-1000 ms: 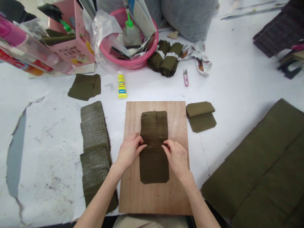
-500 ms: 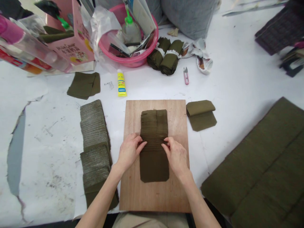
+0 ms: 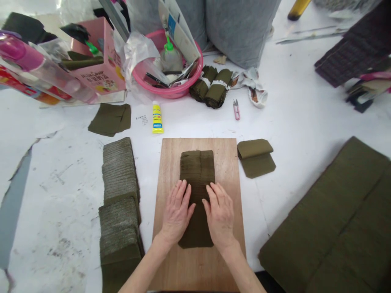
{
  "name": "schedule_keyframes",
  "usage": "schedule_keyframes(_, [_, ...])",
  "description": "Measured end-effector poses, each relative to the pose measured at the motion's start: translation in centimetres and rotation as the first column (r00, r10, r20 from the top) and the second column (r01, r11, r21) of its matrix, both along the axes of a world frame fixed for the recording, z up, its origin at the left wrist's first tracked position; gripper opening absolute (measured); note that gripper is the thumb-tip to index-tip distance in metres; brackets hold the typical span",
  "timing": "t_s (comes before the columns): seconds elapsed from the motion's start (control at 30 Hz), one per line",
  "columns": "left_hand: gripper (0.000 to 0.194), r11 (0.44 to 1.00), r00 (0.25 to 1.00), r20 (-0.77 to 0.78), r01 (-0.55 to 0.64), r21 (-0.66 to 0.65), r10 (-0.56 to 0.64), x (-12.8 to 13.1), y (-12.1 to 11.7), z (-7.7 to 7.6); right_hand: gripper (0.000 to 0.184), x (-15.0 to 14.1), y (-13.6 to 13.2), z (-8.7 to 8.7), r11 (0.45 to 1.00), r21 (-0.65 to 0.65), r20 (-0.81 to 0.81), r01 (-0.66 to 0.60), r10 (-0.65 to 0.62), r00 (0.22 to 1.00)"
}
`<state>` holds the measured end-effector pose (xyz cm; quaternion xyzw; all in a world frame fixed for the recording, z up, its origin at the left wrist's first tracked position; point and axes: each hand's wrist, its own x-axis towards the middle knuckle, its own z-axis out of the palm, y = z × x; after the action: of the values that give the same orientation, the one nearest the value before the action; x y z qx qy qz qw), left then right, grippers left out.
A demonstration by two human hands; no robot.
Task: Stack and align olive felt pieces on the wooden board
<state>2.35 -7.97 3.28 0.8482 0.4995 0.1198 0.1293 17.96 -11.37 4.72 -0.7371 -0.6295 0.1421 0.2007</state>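
Note:
A row of overlapping olive-green fabric pieces [image 3: 198, 167] lies on a wooden board [image 3: 195, 266] in front of me. My left hand [image 3: 179, 209] rests flat along the left edge of the row, fingers stretched out. On the opposite edge lies my right hand [image 3: 219, 211], also with fingers extended and the thumb apart. Both hands touch the fabric and hold nothing. The lowest piece shows as a plain panel between and below my hands. Left of the board sits a longer stack of overlapping olive fabric pieces [image 3: 119, 171].
A folded olive piece [image 3: 256, 165] lies right of the board, with large olive fabric [image 3: 330, 219] beyond. Farther back are a yellow tube [image 3: 157, 118], pink thread snips [image 3: 236, 110], tied fabric rolls [image 3: 218, 89], a pink basin [image 3: 171, 91] and a pink box [image 3: 94, 77].
My fingers have gone from pinching the fabric's side edges to lying flat on it. The whole view has shifted, so things on the table appear lower.

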Motion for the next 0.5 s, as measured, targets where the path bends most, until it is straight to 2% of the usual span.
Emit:
schedule_keyframes(0.1, [0.068,0.993,0.989,-0.087,0.115,-0.025,-0.117,0.4,-0.8,-1.1,0.048,-0.6,-0.8,-1.5,0.986,-0.004,0.021,-0.169,0.169,0.985])
schedule_keyframes(0.17, [0.068,0.99,0.982,-0.128,0.138,-0.04,-0.142,0.4,-0.8,-1.5,0.052,-0.6,-1.1,-2.4,0.98,-0.037,0.037,-0.194,0.195,0.98])
schedule_keyframes(0.37, [0.069,0.997,0.987,-0.144,0.063,-0.053,-0.07,0.5,-0.6,-1.1,0.062,0.1,-1.2,-3.5,0.994,-0.084,0.082,-0.063,0.07,0.994])
schedule_keyframes(0.5, [0.084,0.997,0.997,-0.07,-0.043,-0.058,0.039,0.0,-0.4,-1.0,0.065,0.6,-1.2,-3.0,0.999,-0.045,0.062,-0.014,0.017,0.998])
